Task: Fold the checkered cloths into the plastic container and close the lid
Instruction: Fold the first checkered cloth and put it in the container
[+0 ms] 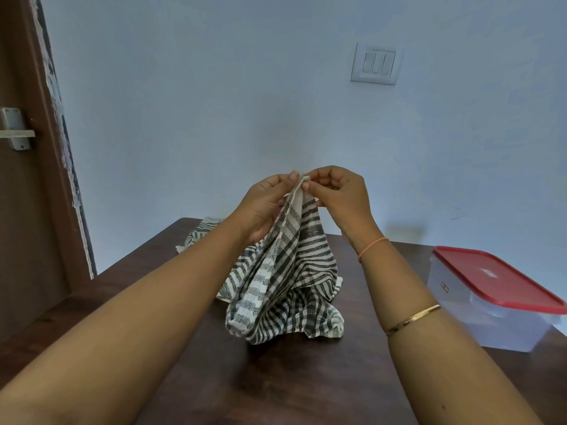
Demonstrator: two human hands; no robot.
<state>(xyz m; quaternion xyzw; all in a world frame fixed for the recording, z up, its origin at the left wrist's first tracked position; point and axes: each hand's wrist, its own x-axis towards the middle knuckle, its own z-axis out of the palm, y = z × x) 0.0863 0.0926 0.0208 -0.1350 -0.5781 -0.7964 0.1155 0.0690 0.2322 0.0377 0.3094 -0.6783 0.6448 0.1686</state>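
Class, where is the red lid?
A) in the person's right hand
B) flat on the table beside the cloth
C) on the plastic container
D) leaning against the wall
C: the red lid sits on the plastic container; the left hand and right hand pinch the cloth.

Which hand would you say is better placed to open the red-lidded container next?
Probably the right hand: the container sits on its side, beside that forearm; the left hand would cross the cloth both pinch.

A plain room in a home: a dark wooden table (276,378) against a pale blue painted wall (214,102), a switch plate (376,63) above it, a wooden door (27,225) with a latch (15,130) to its left.
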